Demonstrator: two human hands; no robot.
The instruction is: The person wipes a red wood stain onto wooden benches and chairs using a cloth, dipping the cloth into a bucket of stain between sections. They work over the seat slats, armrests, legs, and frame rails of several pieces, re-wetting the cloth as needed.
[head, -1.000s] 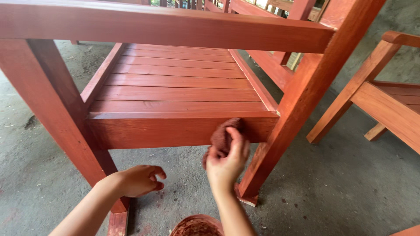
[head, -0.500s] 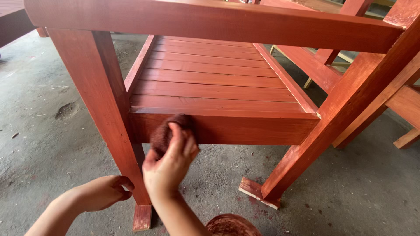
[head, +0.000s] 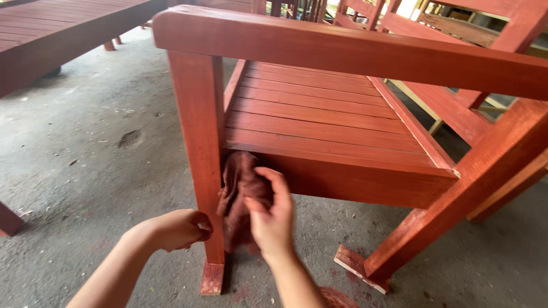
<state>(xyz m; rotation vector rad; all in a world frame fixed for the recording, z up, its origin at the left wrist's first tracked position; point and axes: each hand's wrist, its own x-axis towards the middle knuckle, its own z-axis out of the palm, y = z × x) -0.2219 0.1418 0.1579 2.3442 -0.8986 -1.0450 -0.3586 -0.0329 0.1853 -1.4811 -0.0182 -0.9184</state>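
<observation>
I see my right hand (head: 273, 219) with its grip closed on a reddish-brown rag (head: 240, 188), pressing it against the front rail of the red wooden chair (head: 342, 120), just beside the front leg (head: 198, 148). My left hand (head: 177, 228) curls closed around that leg, low down, above the concrete floor (head: 85, 159).

No packages, labels, signs or screens appear anywhere around the hands in this view.
</observation>
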